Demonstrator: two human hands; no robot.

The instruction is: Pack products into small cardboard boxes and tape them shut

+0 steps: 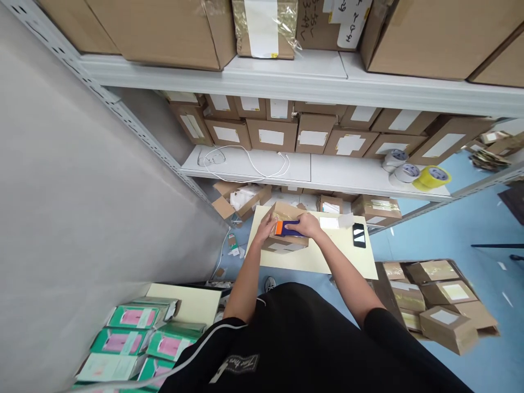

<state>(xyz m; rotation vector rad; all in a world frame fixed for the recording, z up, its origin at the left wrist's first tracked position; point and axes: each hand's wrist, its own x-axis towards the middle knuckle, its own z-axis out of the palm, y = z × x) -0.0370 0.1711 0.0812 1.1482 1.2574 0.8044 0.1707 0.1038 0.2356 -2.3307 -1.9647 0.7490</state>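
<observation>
An open cardboard box (289, 210) stands on the cream tabletop (323, 256), with a white label on its near side and clear plastic or tape showing inside. My right hand (308, 225) is closed around a flat dark-blue and orange item (291, 228), holding it level over the box opening. Whether it is a small carton or a tool, I cannot tell. My left hand (266, 228) grips the left side of the cardboard box, close to the item's orange end. Its fingertips are partly hidden.
White papers (329, 222) and a black phone (359, 236) lie right on the table. Shelves ahead hold labelled cartons (272, 134), tape rolls (432, 177) and a white cable (254, 169). Green-and-pink boxes (133, 316) are stacked lower left; parcels (446, 322) sit lower right. A wall (82, 191) bounds the left.
</observation>
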